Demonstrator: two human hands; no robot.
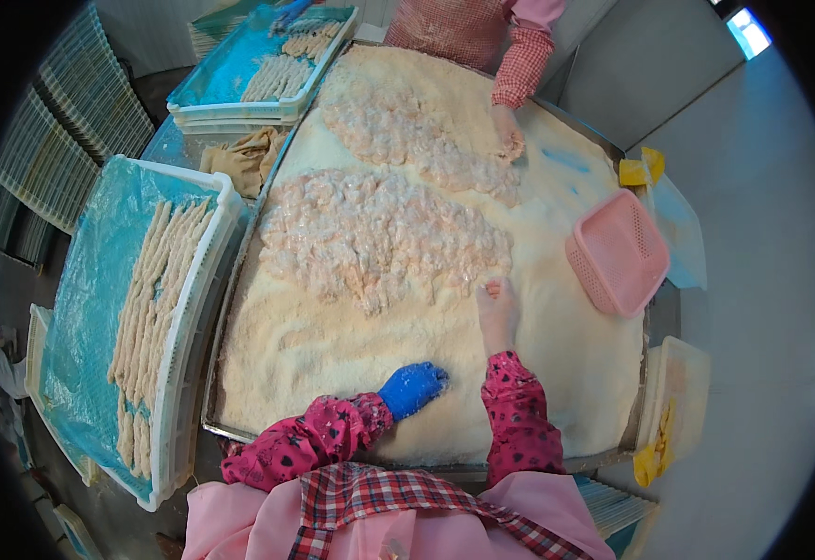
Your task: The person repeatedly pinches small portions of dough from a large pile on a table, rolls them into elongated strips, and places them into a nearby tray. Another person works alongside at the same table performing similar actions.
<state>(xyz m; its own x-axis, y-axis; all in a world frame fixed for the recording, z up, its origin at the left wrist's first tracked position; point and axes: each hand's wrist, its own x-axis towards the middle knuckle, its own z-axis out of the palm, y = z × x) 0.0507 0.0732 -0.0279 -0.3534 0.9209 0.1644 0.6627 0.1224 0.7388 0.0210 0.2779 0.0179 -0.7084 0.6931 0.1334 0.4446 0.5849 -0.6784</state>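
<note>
My left hand (413, 390), in a blue glove dusted with crumbs, rests on the pale breadcrumbs (295, 357). Its fingers are curled in, and nothing shows in them. Farther forward and to the right, my right hand (498, 315) is at the near right edge of a mound of raw, pinkish meat pieces (386, 234). Its fingers are bent; whether they pinch a piece cannot be made out. The crumbs cover a wide metal-edged table (220, 378). Beyond the near mound lies a second band of raw meat pieces (386, 129).
Left of the table, a white crate (194, 308) lined with blue film holds rows of breaded strips (159, 315). Another crate (232, 112) stands behind a tan cloth (250, 157). A pink basket (621, 252) sits at right. Across the table, a co-worker's hand (507, 133) touches the crumbs.
</note>
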